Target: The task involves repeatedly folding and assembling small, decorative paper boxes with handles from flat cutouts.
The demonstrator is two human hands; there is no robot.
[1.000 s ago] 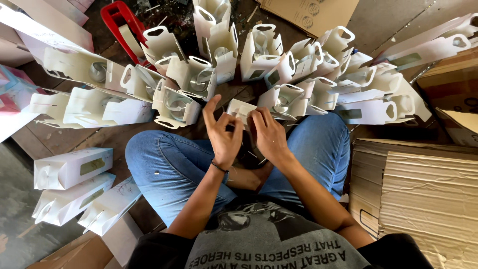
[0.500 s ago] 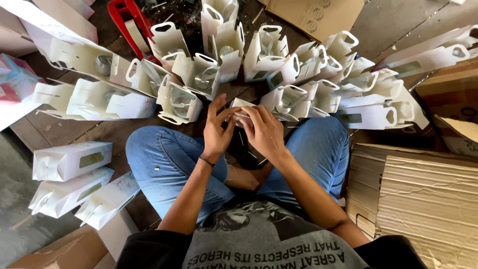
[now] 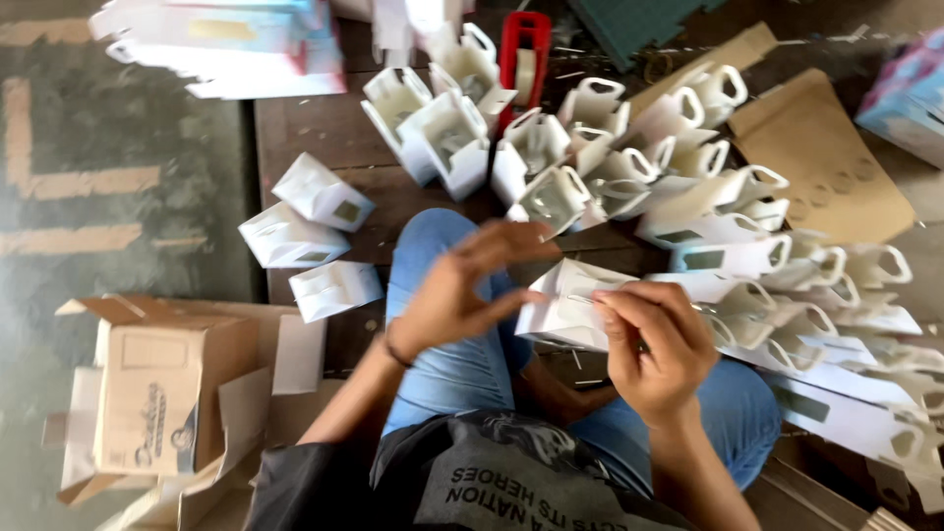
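Hands split apart over a half-folded white box

Cardboard, white and folded into a small carton with a cut-out handle [image 3: 568,307], sits above the lap between the two hands, over blue-jeaned knees [image 3: 447,295]. The right hand [image 3: 654,344] has its grip clenched on the carton's near edge, fingers curled over the flap. The left hand [image 3: 462,290] is released: fingers spread and loosely bent, just beside the carton's left end, with its fingertips close to the card but apparently not touching it. Half a second ago both hands were pressed together on the piece; now the left has drawn off to the side and the carton rests in the right hand alone. I judge from this that one fold or tuck is finished and the piece is being turned or re-gripped.

Beyond the knees, a crowd of finished white handled cartons [image 3: 629,162] stands and leans on the dark wooden floor [image 3: 324,147], with more lying in a row to the right [image 3: 836,324]. Three lie flat and well apart from the rest on the left [image 3: 310,236]. A red plastic tape dispenser [image 3: 526,49] lies among the far cartons. A torn-open brown cardboard shipping box [image 3: 157,393] sits at the near left, and a flat brown card sheet [image 3: 826,157] lies at the far right.
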